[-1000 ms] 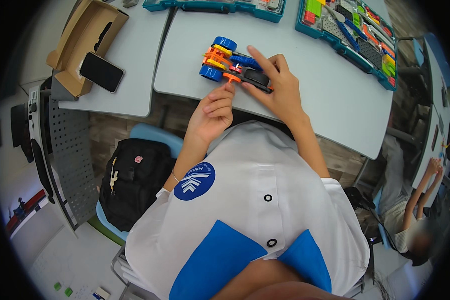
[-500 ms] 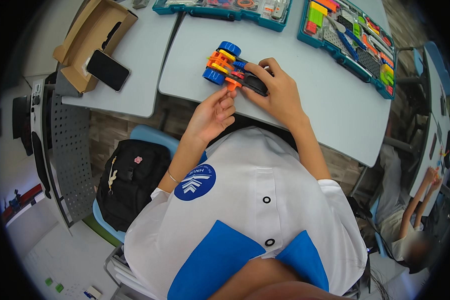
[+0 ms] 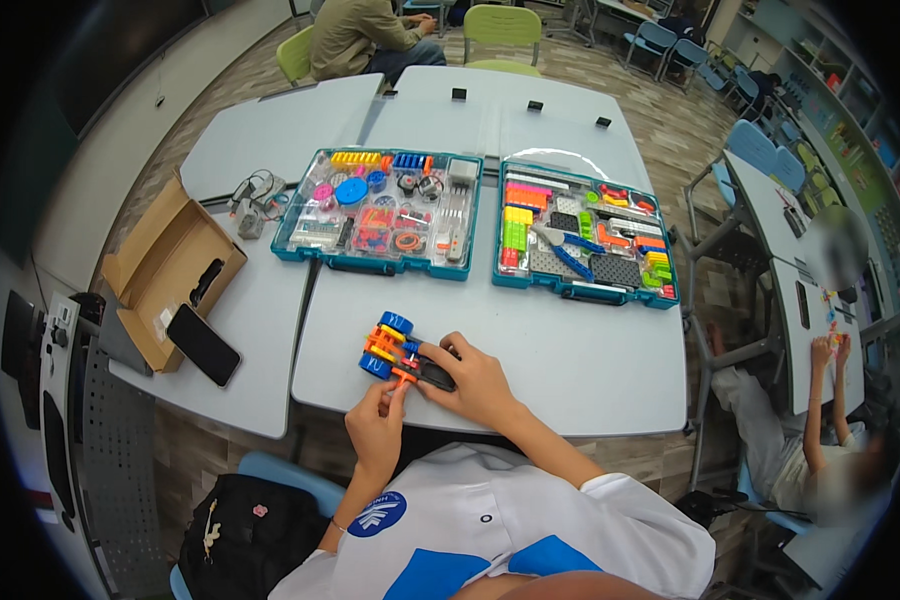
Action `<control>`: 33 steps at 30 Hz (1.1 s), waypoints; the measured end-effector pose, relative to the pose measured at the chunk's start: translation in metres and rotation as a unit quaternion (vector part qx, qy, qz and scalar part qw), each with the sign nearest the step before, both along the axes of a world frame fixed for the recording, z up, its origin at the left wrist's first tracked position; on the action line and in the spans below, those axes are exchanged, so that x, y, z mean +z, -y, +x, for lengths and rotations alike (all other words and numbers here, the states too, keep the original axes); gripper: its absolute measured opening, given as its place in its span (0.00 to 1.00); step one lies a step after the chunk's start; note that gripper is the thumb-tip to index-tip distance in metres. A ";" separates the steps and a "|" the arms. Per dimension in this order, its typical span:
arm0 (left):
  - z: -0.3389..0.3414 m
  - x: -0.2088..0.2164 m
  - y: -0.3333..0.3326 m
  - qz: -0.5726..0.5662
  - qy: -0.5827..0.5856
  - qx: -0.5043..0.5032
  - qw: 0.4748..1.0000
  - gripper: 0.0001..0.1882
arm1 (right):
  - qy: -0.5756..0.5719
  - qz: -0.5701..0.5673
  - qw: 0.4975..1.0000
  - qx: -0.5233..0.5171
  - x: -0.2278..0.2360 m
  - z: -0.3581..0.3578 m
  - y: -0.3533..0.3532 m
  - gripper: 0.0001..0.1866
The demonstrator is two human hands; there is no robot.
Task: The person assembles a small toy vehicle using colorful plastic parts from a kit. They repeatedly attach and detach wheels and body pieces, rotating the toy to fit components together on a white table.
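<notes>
A small toy vehicle (image 3: 383,345) built from plastic pieces, with blue wheels, orange and yellow parts and a black body, is at the near edge of the white table. My right hand (image 3: 473,385) wraps round its black end from the right. With thumb and fingertips, my left hand (image 3: 375,425) pinches an orange piece (image 3: 403,376) at the vehicle's near side. Whether that piece is joined to the body I cannot tell. My right fingers partly cover the black body.
Two teal-rimmed cases of building parts, one (image 3: 378,212) left and one (image 3: 585,235) right, lie open beyond my hands; pliers (image 3: 570,255) rest in the right one. Leftward are a cardboard box (image 3: 160,270), a phone (image 3: 204,345) and cables (image 3: 255,200). A backpack (image 3: 245,530) sits on a chair.
The view has tipped up, so both whole cases and the far tables now show. My hands keep the same hold on the vehicle and the orange piece.
</notes>
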State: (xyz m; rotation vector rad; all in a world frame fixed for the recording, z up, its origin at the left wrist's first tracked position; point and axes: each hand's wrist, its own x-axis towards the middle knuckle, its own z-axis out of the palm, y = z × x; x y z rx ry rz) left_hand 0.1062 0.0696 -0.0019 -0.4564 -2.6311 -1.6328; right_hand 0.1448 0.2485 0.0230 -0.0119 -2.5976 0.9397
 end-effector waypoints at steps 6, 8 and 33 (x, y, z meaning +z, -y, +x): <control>-0.005 0.010 -0.005 0.124 0.186 -0.048 0.973 0.19 | -0.016 -0.001 0.999 -0.028 -0.004 0.003 0.007 0.25; -0.013 0.008 0.001 0.155 0.264 -0.069 0.949 0.21 | -0.029 -0.016 0.999 -0.020 -0.009 0.001 0.008 0.26; -0.105 -0.003 0.089 0.765 0.590 -0.050 0.252 0.08 | -0.153 -0.079 0.977 0.129 -0.061 -0.138 0.090 0.37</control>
